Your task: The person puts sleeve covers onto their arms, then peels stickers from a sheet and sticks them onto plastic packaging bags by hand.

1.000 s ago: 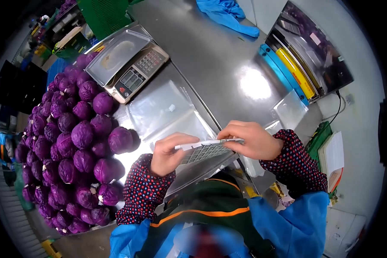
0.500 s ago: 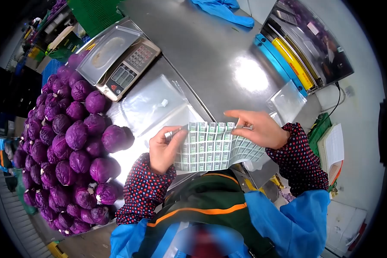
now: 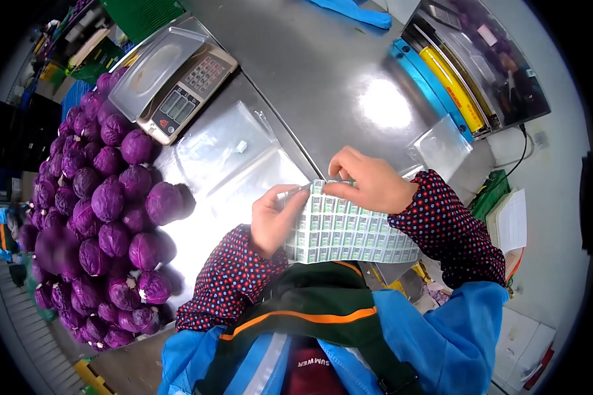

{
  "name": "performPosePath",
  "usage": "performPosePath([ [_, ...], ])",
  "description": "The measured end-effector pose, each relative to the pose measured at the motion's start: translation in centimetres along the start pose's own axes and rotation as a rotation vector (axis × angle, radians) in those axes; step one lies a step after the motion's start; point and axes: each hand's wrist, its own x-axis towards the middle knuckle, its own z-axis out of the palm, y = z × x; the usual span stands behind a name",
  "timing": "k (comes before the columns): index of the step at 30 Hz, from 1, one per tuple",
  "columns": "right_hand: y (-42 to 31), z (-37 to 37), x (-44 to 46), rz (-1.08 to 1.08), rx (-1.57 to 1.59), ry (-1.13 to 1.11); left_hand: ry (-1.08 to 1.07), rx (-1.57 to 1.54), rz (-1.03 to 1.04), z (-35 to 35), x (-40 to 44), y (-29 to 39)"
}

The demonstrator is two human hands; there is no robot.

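Steel gleams across the table (image 3: 290,59), cabbages (image 3: 107,201) heaped by the scale (image 3: 194,82). Near the person's apron (image 3: 310,296), the label sheet (image 3: 349,237) lies spread open, its printed rows exposed and seemingly easy to reach. The left hand (image 3: 273,220) pinches its upper corner; the right hand (image 3: 373,184) is at the top edge, though whether it grips, I cannot tell.

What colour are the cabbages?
Deep purple, seen best in the head view: the cabbages have a dark, glossy look.
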Motion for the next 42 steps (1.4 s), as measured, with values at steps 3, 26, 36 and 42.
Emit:
performPosePath([
  [3,2.6,0.0,-0.1,0.011,0.089,0.012,-0.006,0.004,-0.005,0.9,1.0,-0.1],
  [26,9.8,15.9,6.0,0.38,0.573,0.185,0.099,0.907,0.24,-10.4,-0.7,-9.4],
  [36,12.1,18.1,11.4,0.46,0.133,0.057,-0.025,0.744,0.087,-18.8,0.3,-13.6],
  [42,5.4,16.4,11.2,0.576,0.81,0.128,0.704,0.291,0.324,-19.0,0.2,-6.8],
])
